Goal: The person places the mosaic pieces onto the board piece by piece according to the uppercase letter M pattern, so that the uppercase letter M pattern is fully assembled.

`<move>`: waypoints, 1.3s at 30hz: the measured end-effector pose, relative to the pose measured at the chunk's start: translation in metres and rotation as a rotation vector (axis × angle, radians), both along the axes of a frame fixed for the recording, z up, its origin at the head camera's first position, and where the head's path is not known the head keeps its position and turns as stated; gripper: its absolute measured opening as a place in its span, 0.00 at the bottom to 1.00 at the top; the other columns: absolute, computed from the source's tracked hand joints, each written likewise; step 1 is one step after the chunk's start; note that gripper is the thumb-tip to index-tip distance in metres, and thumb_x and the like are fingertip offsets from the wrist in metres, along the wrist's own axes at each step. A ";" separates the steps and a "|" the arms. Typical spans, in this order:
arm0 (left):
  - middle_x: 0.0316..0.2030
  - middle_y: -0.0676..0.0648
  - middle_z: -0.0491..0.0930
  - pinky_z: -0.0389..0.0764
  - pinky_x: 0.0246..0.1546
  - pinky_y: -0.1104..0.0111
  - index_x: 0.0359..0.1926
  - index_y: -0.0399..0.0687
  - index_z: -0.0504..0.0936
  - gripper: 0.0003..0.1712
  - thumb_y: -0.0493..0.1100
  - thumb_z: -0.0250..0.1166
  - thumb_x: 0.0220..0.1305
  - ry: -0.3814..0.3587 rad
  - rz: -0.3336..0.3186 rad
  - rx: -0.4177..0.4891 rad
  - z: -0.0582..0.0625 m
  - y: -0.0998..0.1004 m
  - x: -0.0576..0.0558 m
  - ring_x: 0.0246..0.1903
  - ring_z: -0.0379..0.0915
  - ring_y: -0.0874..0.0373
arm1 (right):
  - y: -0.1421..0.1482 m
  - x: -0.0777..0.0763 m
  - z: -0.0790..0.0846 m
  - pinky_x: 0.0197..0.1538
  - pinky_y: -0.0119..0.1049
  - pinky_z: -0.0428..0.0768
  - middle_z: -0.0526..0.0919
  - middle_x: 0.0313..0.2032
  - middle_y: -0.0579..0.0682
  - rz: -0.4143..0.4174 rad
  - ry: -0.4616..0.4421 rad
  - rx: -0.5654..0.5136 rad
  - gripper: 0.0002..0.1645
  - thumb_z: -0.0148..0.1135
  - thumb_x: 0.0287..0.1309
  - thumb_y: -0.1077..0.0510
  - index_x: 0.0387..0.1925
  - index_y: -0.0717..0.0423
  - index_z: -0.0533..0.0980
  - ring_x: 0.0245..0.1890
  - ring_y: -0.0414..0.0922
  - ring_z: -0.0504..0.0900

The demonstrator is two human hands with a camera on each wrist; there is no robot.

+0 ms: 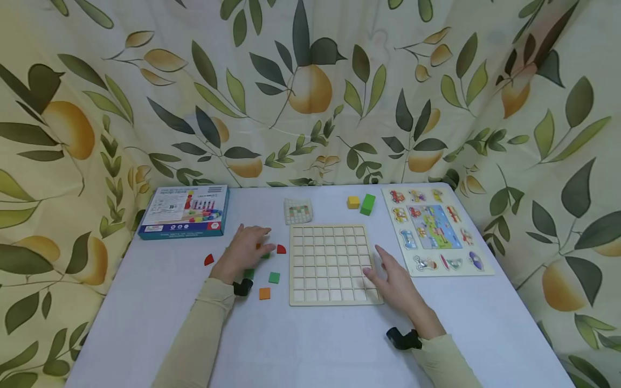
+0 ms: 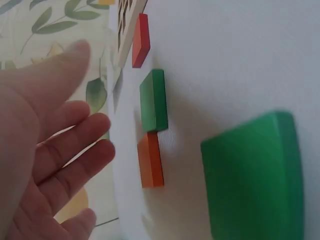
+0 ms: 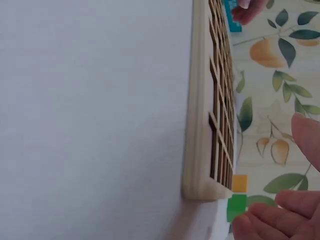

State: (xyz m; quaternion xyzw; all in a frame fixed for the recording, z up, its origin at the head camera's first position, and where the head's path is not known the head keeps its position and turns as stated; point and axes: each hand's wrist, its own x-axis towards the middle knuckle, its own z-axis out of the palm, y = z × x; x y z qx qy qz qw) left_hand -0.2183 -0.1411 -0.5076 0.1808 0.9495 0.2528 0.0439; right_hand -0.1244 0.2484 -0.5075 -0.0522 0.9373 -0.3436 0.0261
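My left hand [image 1: 242,250] hovers with loosely bent fingers over small coloured wooden pieces left of the grid board [image 1: 330,303]. In the left wrist view nothing shows between its thumb and fingers. Near it lie a green square tile [image 1: 274,277], an orange square tile [image 1: 264,293] and a red quarter-round piece [image 1: 281,249]; another red piece [image 1: 209,260] lies to the left. A green piece [image 2: 255,180] looms large in the left wrist view. My right hand [image 1: 395,283], fingers extended and thumb apart, is at the board's right edge, holding nothing.
A pattern card [image 1: 298,211] lies behind the board. Behind and to the right are a yellow block [image 1: 353,202] and a green block [image 1: 367,205]. A picture puzzle board [image 1: 451,264] lies far right, and a blue game box [image 1: 184,213] back left. Patterned fabric hangs behind the table.
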 end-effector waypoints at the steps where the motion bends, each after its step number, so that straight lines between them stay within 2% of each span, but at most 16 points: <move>1: 0.61 0.43 0.74 0.39 0.69 0.48 0.66 0.43 0.73 0.33 0.56 0.64 0.66 -0.005 -0.007 -0.005 -0.001 0.002 -0.001 0.64 0.62 0.46 | 0.001 0.003 -0.001 0.57 0.60 0.70 0.57 0.70 0.65 -0.002 -0.003 -0.003 0.48 0.61 0.65 0.41 0.74 0.60 0.52 0.60 0.66 0.70; 5: 0.59 0.43 0.75 0.45 0.68 0.49 0.64 0.43 0.75 0.31 0.53 0.66 0.65 -0.024 -0.023 -0.036 -0.005 0.007 -0.004 0.63 0.65 0.47 | 0.005 0.013 -0.005 0.59 0.59 0.68 0.58 0.70 0.66 0.002 -0.006 -0.007 0.49 0.62 0.64 0.42 0.74 0.62 0.53 0.62 0.65 0.68; 11: 0.59 0.44 0.75 0.50 0.68 0.49 0.63 0.43 0.76 0.31 0.52 0.67 0.64 -0.045 -0.033 -0.070 -0.009 0.012 -0.005 0.62 0.65 0.47 | 0.008 0.024 -0.009 0.66 0.57 0.58 0.57 0.71 0.64 0.000 -0.038 -0.011 0.50 0.65 0.62 0.44 0.73 0.63 0.53 0.70 0.61 0.55; 17: 0.58 0.45 0.75 0.60 0.64 0.53 0.62 0.45 0.77 0.30 0.52 0.69 0.63 -0.037 -0.055 -0.111 -0.008 0.017 -0.007 0.60 0.65 0.47 | 0.008 0.031 -0.012 0.67 0.55 0.56 0.56 0.72 0.61 0.003 -0.065 0.015 0.49 0.66 0.61 0.45 0.73 0.63 0.54 0.71 0.59 0.53; 26: 0.55 0.48 0.76 0.64 0.59 0.52 0.57 0.51 0.82 0.26 0.52 0.72 0.58 -0.024 -0.100 -0.121 -0.008 0.026 -0.007 0.55 0.67 0.50 | 0.011 0.039 -0.016 0.67 0.56 0.56 0.55 0.72 0.62 0.048 -0.075 0.069 0.47 0.64 0.63 0.45 0.73 0.64 0.56 0.71 0.61 0.52; 39: 0.53 0.49 0.76 0.65 0.58 0.49 0.51 0.52 0.85 0.18 0.49 0.71 0.60 -0.015 -0.074 -0.075 -0.010 0.027 -0.005 0.55 0.66 0.49 | 0.011 0.042 -0.018 0.67 0.57 0.55 0.55 0.72 0.61 0.094 -0.031 0.074 0.41 0.65 0.63 0.52 0.70 0.66 0.60 0.72 0.61 0.50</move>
